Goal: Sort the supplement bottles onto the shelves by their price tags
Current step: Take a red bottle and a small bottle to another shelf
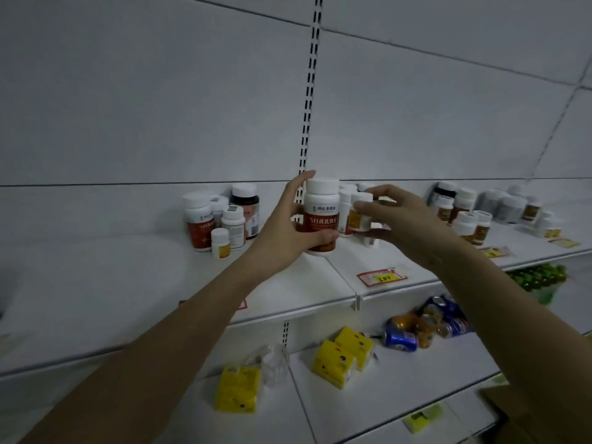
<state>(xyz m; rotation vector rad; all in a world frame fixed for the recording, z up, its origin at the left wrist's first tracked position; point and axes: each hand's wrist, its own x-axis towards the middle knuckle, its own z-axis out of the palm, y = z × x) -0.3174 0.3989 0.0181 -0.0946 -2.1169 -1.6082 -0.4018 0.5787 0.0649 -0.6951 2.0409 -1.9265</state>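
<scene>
My left hand point(286, 225) grips a large white bottle point(321, 206) with a red label, held just above the upper shelf point(112, 283). To its right, my right hand point(397, 216) closes on a small white bottle point(360, 216) with a yellow label. A group of bottles point(221, 216) stands on the shelf to the left. More bottles point(464, 209) stand to the right. A red price tag with a yellow "200" sticker point(382, 277) lies at the shelf's front edge. My left forearm partly covers another red tag point(242, 305).
The lower shelf point(400, 373) holds yellow packs point(342, 354), a clear cup point(275, 363) and drink cans point(426, 325). Green items point(538, 277) sit far right. A slotted upright point(309, 91) divides the back panel. A yellow tag point(423, 416) lies near the bottom.
</scene>
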